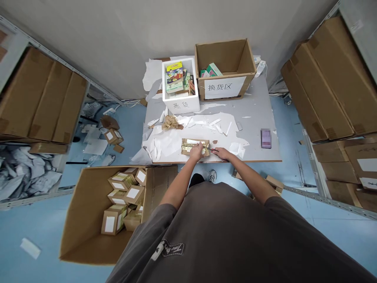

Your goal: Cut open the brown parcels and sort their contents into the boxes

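A small cardboard box (186, 147) wrapped in shiny brown tape lies near the table's front edge. My left hand (196, 151) grips its front side, with the fingers closed over the top. At the box's right end, my right hand (223, 153) is closed around a red-and-black hand tool (214, 150). The tool's dark tip points left and meets the box's end; whether it is a knife or scissors is too small to tell. White paper scraps (237, 149) lie just right of my right hand. Crumpled brown paper (170, 122) sits behind the box on the left.
Toward the back of the table (256, 114) stand a white foam box (181, 105) of colourful cartons and an open cardboard box (225, 87) holding green packs. A phone-like purple slab (266, 138) lies right. Below left, a large carton (88, 216) holds several taped parcels. Shelves flank both sides.
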A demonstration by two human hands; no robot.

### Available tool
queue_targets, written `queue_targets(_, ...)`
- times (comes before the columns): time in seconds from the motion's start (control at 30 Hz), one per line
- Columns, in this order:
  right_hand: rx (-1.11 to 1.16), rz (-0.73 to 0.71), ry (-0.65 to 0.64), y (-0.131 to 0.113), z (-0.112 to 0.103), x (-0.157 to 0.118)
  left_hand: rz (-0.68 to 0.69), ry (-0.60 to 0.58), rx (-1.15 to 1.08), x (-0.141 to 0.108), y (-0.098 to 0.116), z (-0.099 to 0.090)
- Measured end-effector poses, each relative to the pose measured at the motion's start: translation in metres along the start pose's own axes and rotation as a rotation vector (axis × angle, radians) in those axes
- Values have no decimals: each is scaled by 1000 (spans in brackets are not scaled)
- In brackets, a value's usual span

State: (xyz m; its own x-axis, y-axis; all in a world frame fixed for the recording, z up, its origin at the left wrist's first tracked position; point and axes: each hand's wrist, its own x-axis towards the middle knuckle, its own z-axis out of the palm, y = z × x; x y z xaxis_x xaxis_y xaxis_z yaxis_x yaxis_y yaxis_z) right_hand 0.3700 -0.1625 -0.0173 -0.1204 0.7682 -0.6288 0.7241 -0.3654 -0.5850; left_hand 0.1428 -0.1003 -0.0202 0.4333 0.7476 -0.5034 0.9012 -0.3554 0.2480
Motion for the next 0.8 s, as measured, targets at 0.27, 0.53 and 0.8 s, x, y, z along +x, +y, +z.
queue_targets(0.27, -13, 41, -11, 14, 5, -21, -11, 13, -12, 3, -2, -3)
queue_targets(0.53, -117, 14, -1, -15, -1, 12, 23, 41, -22, -2, -2, 3)
queue_targets(0.8, -17, 11, -118, -4, 1, 11, 17, 15, 25, -2, 0, -1)
